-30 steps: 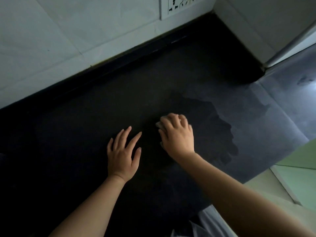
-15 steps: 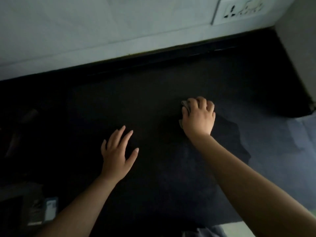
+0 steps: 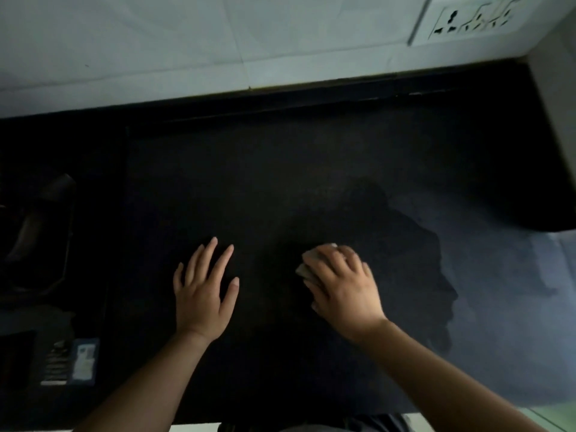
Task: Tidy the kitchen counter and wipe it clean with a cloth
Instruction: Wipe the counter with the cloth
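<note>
The dark stone counter (image 3: 280,169) fills most of the view. My right hand (image 3: 343,285) presses a small pale cloth (image 3: 307,265) flat on the counter, fingers curled over it; only its left edge shows beyond my fingertips. My left hand (image 3: 204,291) lies flat on the counter beside it, fingers spread, holding nothing. A darker patch (image 3: 414,254) spreads to the right of my right hand, and the surface beyond it looks greyer.
A pale tiled wall (image 3: 218,42) with a switch and socket plate (image 3: 470,18) runs along the back. A side wall (image 3: 558,126) closes the right corner. At the left, dim dark shapes (image 3: 40,232) and a small labelled packet (image 3: 82,361) sit in shadow.
My right hand has dragged the cloth back toward me and the counter's front. The left hand stays flat in about the same place. The view has shifted slightly left.
</note>
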